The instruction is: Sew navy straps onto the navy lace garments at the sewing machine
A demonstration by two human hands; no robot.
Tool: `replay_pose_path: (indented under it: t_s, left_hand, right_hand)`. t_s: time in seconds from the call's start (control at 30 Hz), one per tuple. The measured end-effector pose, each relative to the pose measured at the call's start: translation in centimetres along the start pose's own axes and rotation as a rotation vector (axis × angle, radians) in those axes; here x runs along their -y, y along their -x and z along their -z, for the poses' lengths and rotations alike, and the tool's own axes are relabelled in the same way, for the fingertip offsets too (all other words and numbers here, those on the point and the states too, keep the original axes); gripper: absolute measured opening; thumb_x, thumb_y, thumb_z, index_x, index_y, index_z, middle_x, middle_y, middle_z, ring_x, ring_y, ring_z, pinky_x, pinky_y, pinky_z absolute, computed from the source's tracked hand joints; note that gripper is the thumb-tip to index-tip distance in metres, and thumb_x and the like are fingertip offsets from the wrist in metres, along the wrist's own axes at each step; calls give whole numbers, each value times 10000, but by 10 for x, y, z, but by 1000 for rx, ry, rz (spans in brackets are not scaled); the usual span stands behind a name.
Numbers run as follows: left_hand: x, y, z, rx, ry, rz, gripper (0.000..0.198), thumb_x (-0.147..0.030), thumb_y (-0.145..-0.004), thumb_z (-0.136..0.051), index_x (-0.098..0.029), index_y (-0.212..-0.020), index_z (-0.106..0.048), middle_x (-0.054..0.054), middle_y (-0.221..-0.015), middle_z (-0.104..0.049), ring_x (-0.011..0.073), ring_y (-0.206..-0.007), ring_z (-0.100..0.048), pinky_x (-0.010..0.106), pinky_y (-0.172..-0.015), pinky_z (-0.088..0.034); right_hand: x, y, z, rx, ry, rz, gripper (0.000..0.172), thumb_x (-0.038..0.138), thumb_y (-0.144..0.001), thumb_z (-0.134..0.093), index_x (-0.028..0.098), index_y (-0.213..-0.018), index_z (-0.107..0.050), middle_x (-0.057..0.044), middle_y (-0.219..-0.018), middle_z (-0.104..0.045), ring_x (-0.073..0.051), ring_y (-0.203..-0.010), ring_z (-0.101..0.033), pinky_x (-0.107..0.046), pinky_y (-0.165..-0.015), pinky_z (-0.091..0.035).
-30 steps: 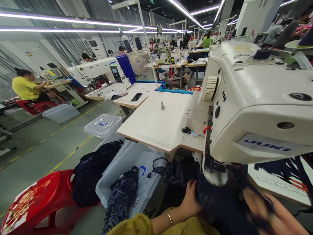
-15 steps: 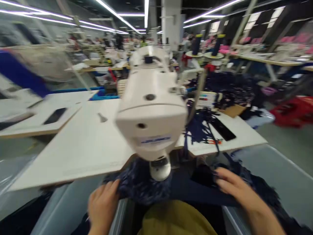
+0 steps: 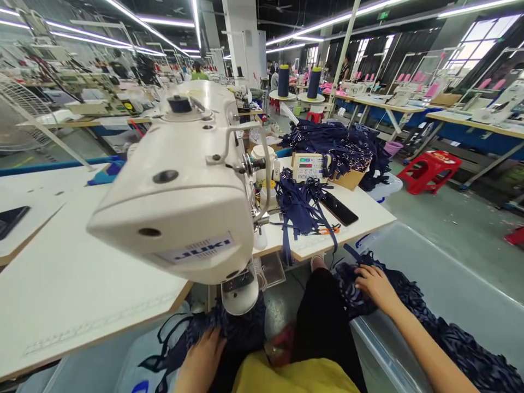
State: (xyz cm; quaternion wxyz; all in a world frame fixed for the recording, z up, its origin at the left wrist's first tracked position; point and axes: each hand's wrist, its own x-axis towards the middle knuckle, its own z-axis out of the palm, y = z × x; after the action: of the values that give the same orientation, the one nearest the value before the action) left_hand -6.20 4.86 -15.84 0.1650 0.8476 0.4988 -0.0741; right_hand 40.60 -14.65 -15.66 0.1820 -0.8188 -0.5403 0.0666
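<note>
A white sewing machine (image 3: 184, 202) fills the centre-left of the head view. Below its head lies dark navy ruffled fabric (image 3: 245, 333), and my left hand (image 3: 204, 357) rests on it, the fingertips partly sunk in the cloth. To the right, my right hand (image 3: 376, 289) lies with fingers spread on a navy ruffled pile (image 3: 434, 316) at the rim of a clear plastic bin (image 3: 409, 245). Navy straps (image 3: 301, 210) lie in a tangle on the table beside the machine, next to a black phone (image 3: 339, 208) and orange-handled scissors (image 3: 329, 230).
A control panel (image 3: 309, 167) stands behind the straps. Farther back is a heap of navy straps with rings (image 3: 327, 142). Red stool (image 3: 432, 172) stands on the floor at right. The white tabletop (image 3: 94, 273) extends left, its edge near my left arm.
The view has turned to the right. My right hand has moved from the dark cloth near the machine to the pile at the bin. The cloth stretched between my hands is no longer there.
</note>
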Motion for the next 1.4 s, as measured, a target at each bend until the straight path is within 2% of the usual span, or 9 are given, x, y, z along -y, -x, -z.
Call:
replay_pose_path:
  t_s: [0.17, 0.27, 0.47, 0.53, 0.67, 0.77, 1.0, 1.17, 1.4]
  left_hand:
    - [-30, -5, 31, 59, 334, -166, 365, -239, -890, -397, -195, -1157, -642, 97, -1212, -640, 243, -1110, -609, 360, -966, -445]
    - [-72, 5, 44, 172, 525, -297, 350, -378, -945, -386, -257, -1097, -677, 26, -1102, -694, 195, -1030, -643, 287, -916, -475]
    - [-145, 28, 42, 1026, 1552, -415, 877, -850, -776, -308, -159, -1209, -631, 151, -1156, -659, 290, -1092, -617, 450, -969, -431]
    - [-147, 23, 35, 872, 1763, -296, 870, -862, -708, -436, -164, -1192, -626, 139, -1116, -671, 298, -1088, -614, 444, -943, -454]
    - [-109, 1, 29, 25, 1842, 174, 510, -648, -729, -650, -174, -919, -638, 63, -823, -681, 204, -808, -671, 287, -697, -528]
    - [-67, 2, 39, -204, 1795, 287, 455, -640, -764, -617, -188, -757, -566, -24, -600, -569, 96, -526, -568, 183, -511, -459]
    - [-62, 57, 84, -56, 1559, 146, 499, -608, -768, -623, -111, -731, -652, 41, -543, -611, 139, -392, -549, 225, -382, -422]
    - [-95, 75, 130, -114, 976, -318, 254, -356, -868, -566, -164, -858, -732, 59, -787, -699, 161, -687, -644, 223, -636, -484]
    - [-103, 57, 132, -24, 1214, -20, 549, -571, -903, -447, -114, -710, -681, 78, -593, -667, 157, -507, -623, 200, -439, -428]
  right_hand:
    - [-17, 0, 47, -132, -92, -76, 407, 438, -888, -362, 220, -869, -706, -103, -1029, -707, -283, -1058, -616, -455, -953, -445]
    - [12, 8, 83, -155, -165, -93, 403, 510, -895, -388, 234, -951, -677, -77, -1049, -688, -277, -1076, -595, -431, -949, -447]
    - [150, 27, 108, 100, -649, 340, 414, 512, -946, -382, 236, -789, -647, -55, -764, -586, -217, -779, -567, -349, -752, -472]
    - [177, 29, 101, 199, -698, 467, 407, 506, -952, -378, 245, -802, -653, -38, -713, -549, -199, -719, -548, -321, -679, -464]
    - [172, 24, 79, 249, -577, 384, 318, 434, -946, -440, 255, -824, -671, -34, -714, -578, -192, -693, -576, -290, -640, -481]
    - [154, 10, 54, 293, -426, 283, 260, 436, -914, -496, 283, -883, -704, -32, -804, -671, -217, -794, -645, -311, -766, -527]
    - [231, 3, 15, 308, -492, 414, 400, 441, -883, -563, 289, -1249, -611, -70, -1304, -601, -256, -1205, -554, -374, -1011, -456]
    - [293, 6, 25, 438, -785, 489, 252, 374, -901, -530, 238, -1048, -683, -60, -1020, -713, -219, -961, -665, -285, -838, -533]
    - [288, -19, 42, 218, -722, 236, 300, 484, -883, -504, 230, -752, -596, 19, -690, -616, -149, -642, -602, -199, -598, -490]
